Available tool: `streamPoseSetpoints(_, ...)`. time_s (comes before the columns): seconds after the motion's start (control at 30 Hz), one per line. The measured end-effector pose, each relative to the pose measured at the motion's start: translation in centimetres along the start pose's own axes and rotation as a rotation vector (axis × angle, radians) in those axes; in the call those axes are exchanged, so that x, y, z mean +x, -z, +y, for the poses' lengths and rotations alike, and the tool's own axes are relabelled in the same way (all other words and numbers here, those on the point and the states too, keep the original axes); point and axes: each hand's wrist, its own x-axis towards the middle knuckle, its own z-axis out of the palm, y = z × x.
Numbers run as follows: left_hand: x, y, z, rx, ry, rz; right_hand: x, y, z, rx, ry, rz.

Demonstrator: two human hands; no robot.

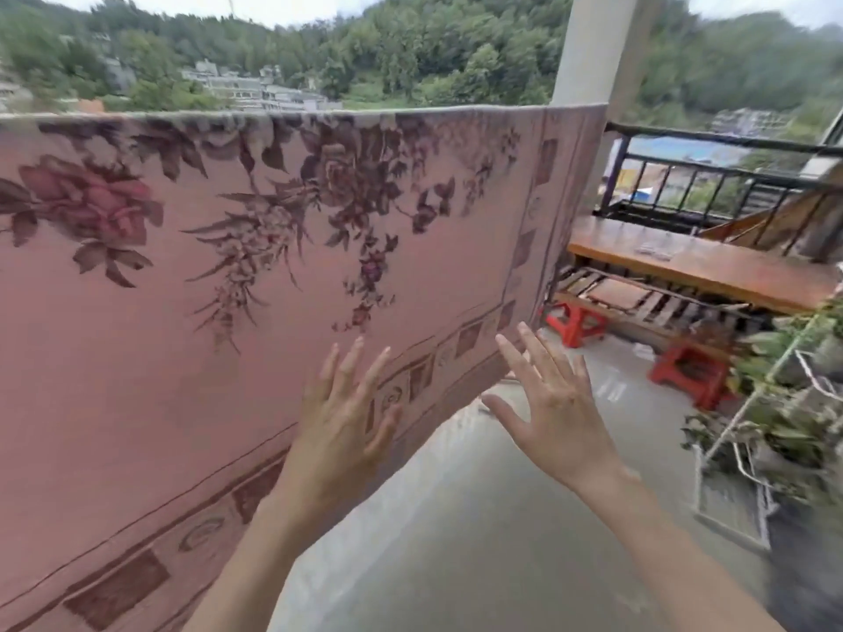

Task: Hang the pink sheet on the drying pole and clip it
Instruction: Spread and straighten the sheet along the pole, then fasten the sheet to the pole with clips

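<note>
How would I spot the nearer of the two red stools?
Find the long wooden bench under the black railing on the right. Two red stools stand before it; the nearer stool is beside the plants, right of the other stool.

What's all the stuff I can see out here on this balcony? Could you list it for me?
sheet: one, pink with dark floral print, draped over the pole, filling the left and centre.
pole: one, hidden under the sheet's top fold.
clips: none visible.
pillar: one, pale, behind the sheet's right end.
railing: one, black, right background.
bench: one, brown wood, along the railing.
stools: two, red, on the floor below the bench.
plants: green, on a white rack at far right.
left hand: fingers spread, in front of the sheet's lower border.
right hand: fingers spread, by the sheet's lower right corner.
</note>
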Motion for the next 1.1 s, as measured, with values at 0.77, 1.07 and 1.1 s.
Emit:
streamPoseSetpoints(0.77, 48.6, -37.3, 19.2, -0.102, -0.403, -0.293, 22.7, -5.6, 48.0, -0.186, -0.471, -0.036)
streamPoseSetpoints(1.07, 65.4, -50.7, 28.7, -0.100, -0.275, -0.337, 34.4, -7.4, 70.6, -0.167, -0.436, -0.120)
streamPoseSetpoints(1.1, 67.4, -51.7, 29.9, -0.104, -0.285, -0.329, 36.0, -7.4, 72.9, -0.169, -0.436, -0.123)
